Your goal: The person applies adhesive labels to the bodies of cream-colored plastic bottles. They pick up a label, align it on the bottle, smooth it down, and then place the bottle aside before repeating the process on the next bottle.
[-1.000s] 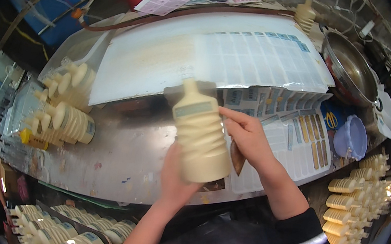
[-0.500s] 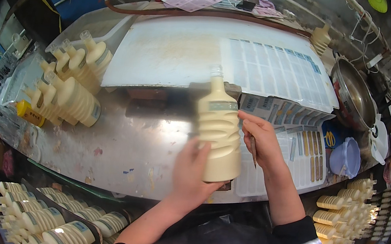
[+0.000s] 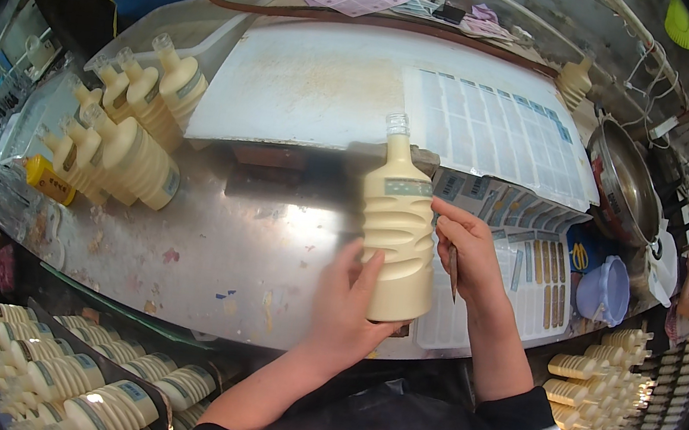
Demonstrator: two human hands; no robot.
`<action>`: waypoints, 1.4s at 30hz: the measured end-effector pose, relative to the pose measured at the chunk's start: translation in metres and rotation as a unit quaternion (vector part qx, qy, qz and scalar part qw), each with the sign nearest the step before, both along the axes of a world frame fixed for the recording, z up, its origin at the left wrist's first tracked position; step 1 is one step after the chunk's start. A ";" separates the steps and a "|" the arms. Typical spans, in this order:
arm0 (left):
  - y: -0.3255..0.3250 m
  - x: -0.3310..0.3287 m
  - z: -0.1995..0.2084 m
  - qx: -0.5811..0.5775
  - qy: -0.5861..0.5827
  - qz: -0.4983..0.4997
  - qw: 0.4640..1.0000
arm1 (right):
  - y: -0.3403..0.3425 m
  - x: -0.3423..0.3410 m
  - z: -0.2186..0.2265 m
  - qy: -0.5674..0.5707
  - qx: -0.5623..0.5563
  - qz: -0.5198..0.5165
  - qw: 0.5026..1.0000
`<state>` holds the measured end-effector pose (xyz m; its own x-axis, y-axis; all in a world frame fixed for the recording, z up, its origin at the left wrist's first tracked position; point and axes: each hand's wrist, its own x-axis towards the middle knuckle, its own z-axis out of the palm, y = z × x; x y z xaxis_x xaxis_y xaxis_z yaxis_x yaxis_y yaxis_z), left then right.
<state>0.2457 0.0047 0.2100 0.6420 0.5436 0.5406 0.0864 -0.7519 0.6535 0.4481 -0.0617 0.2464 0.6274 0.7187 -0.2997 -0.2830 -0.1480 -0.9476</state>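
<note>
A cream-coloured bottle [image 3: 395, 261] with spiral grooves and a clear threaded neck stands out in front of me, tilted slightly. My left hand [image 3: 347, 307] is wrapped round its lower part, thumb along the side. Across the bottle's shoulder runs a grey-green label band [image 3: 408, 188]. At the right end of that band, the index fingertip of my right hand [image 3: 472, 247] touches the bottle. The same hand keeps a thin pointed tool [image 3: 453, 273] in its curled fingers, tip downward; its exact kind cannot be made out.
Several similar bottles [image 3: 139, 157] stand at the left beside a yellow container [image 3: 50, 181]. Label sheets [image 3: 495, 130] lie on the white board [image 3: 293, 78]; a tray of label strips [image 3: 535, 323] is at the right, near a lilac bucket [image 3: 604, 293] and metal pan [image 3: 627, 183]. Crated bottles [image 3: 110, 410] fill the lower left.
The whole view has shifted a little. The bottle and both hands sit slightly farther right, and the right index finger stays at the label's edge.
</note>
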 end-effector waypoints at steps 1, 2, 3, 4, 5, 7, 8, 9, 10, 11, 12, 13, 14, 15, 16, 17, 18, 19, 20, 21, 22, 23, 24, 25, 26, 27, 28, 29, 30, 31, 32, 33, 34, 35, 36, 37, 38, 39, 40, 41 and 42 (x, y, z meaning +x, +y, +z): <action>0.000 0.000 0.000 0.000 -0.003 -0.001 1.000 | 0.000 -0.001 0.001 -0.004 0.002 0.000 1.000; 0.000 0.000 0.000 0.001 -0.005 -0.001 1.000 | 0.000 -0.001 0.002 -0.006 0.001 0.004 1.000; 0.000 0.001 0.001 0.001 -0.006 -0.001 1.000 | -0.002 -0.002 0.002 -0.008 -0.001 0.007 1.000; 0.000 0.001 0.001 0.002 -0.007 -0.001 1.000 | -0.002 -0.003 0.003 -0.010 -0.003 0.010 1.000; 0.000 0.001 0.001 0.002 -0.008 -0.001 1.000 | -0.003 -0.003 0.004 -0.010 -0.003 0.011 1.000; 0.000 0.001 0.002 0.003 -0.010 -0.001 1.000 | -0.002 -0.003 0.005 -0.010 -0.003 0.013 1.000; 0.000 0.001 0.002 0.003 -0.010 -0.002 1.000 | -0.003 -0.003 0.005 -0.008 -0.005 0.012 1.000; 0.000 0.001 0.002 0.003 -0.011 -0.002 1.000 | -0.003 -0.002 0.004 -0.006 -0.007 0.010 1.000; 0.000 0.001 0.001 0.004 -0.011 -0.002 1.000 | -0.004 -0.002 0.004 -0.004 -0.009 0.008 1.000; 0.000 0.001 0.001 0.003 -0.010 -0.002 1.000 | -0.003 -0.002 0.004 -0.007 -0.010 0.007 1.000; 0.001 0.001 0.001 0.002 -0.009 -0.003 1.000 | -0.003 -0.002 0.004 -0.011 -0.011 0.006 1.000; 0.001 0.001 0.000 0.001 -0.007 -0.004 1.000 | -0.002 -0.002 0.004 -0.014 -0.012 0.005 1.000; 0.001 0.001 0.000 0.000 -0.008 -0.004 1.000 | -0.002 -0.003 0.004 -0.014 -0.012 0.004 1.000; 0.001 0.001 0.000 -0.002 -0.009 -0.005 1.000 | -0.002 -0.004 0.005 -0.014 -0.011 0.002 1.000; 0.001 0.001 0.000 -0.003 -0.010 -0.006 1.000 | -0.002 -0.004 0.005 -0.014 -0.010 0.001 1.000; 0.000 0.001 0.000 -0.005 -0.010 -0.005 1.000 | -0.002 -0.004 0.004 -0.012 -0.010 0.000 1.000; 0.000 0.001 0.000 -0.006 -0.009 -0.004 1.000 | -0.002 -0.003 0.003 -0.010 -0.010 -0.001 1.000; 0.000 0.001 0.000 -0.007 -0.008 -0.004 1.000 | -0.003 -0.002 0.001 -0.007 -0.010 -0.003 1.000; 0.000 0.001 -0.001 -0.012 -0.010 -0.004 1.000 | -0.003 -0.001 0.001 -0.011 -0.005 -0.003 1.000; 0.000 0.001 -0.002 -0.017 -0.012 -0.005 1.000 | -0.003 0.000 0.000 -0.016 -0.001 -0.003 1.000; 0.000 0.001 -0.003 -0.022 -0.014 -0.006 1.000 | -0.003 0.001 0.000 -0.020 0.004 -0.004 1.000; 0.000 0.001 -0.005 -0.032 -0.013 -0.007 0.999 | -0.003 0.000 0.001 -0.026 0.005 -0.001 1.000; 0.000 0.000 -0.007 -0.042 -0.011 -0.009 0.999 | -0.003 -0.002 0.004 -0.032 0.006 0.002 0.999; 0.000 -0.001 -0.009 -0.052 -0.009 -0.011 0.999 | -0.003 -0.002 0.006 -0.038 0.007 0.004 0.999; 0.001 0.000 -0.011 -0.046 -0.005 -0.004 0.999 | -0.005 -0.002 0.007 -0.041 0.006 0.009 0.999; 0.002 -0.001 -0.013 -0.041 -0.001 0.002 0.999 | -0.008 -0.002 0.008 -0.043 0.004 0.014 0.999; 0.003 -0.001 -0.015 -0.036 0.003 0.008 0.999 | -0.010 -0.001 0.008 -0.045 0.003 0.019 0.999; 0.004 -0.003 -0.012 -0.030 0.017 0.002 0.999 | -0.011 -0.001 0.008 -0.057 -0.004 0.021 0.998; 0.006 -0.006 -0.006 -0.023 0.032 -0.005 0.999 | -0.012 0.000 0.008 -0.069 -0.011 0.023 0.997; 0.009 -0.007 -0.003 -0.017 0.047 -0.013 0.999 | -0.012 0.001 0.008 -0.080 -0.018 0.024 0.996; 0.012 -0.007 -0.006 -0.052 0.019 -0.010 0.998 | -0.010 0.002 0.007 -0.091 -0.012 0.016 0.996; 0.017 -0.004 -0.010 -0.087 -0.007 -0.007 0.996 | -0.006 0.003 0.006 -0.101 -0.006 0.007 0.995; 0.021 0.000 -0.011 -0.123 -0.034 -0.005 0.992 | -0.001 0.005 0.005 -0.112 -0.001 -0.002 0.994; 0.027 0.006 -0.005 -0.222 -0.054 0.009 0.974 | 0.007 0.007 0.003 -0.105 0.011 0.014 0.994; 0.035 0.017 0.011 -0.320 -0.073 0.017 0.945 | 0.013 0.010 0.003 -0.099 0.021 0.024 0.995; 0.042 0.028 0.021 -0.414 -0.090 0.026 0.905 | 0.015 0.013 0.003 -0.088 0.023 0.032 0.995; 0.054 0.037 0.022 -0.461 -0.112 0.001 0.880 | 0.019 0.017 0.002 -0.076 0.027 0.043 0.996; 0.066 0.044 0.021 -0.508 -0.133 -0.024 0.851 | 0.021 0.020 0.003 -0.065 0.029 0.052 0.996; 0.073 0.051 0.020 -0.554 -0.153 -0.049 0.817 | 0.023 0.023 0.005 -0.063 0.024 0.054 0.996; 0.076 0.057 0.019 -0.579 -0.152 -0.040 0.800 | 0.025 0.024 0.005 -0.058 0.019 0.057 0.996; 0.077 0.061 0.019 -0.604 -0.151 -0.031 0.782 | 0.025 0.024 0.008 -0.056 0.003 0.063 0.996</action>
<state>0.3071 0.0820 0.2289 0.6300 0.7474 -0.2109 -0.2214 0.4331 0.8737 0.4723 -0.0362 0.2543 0.5620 0.7948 -0.2292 -0.1557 -0.1705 -0.9730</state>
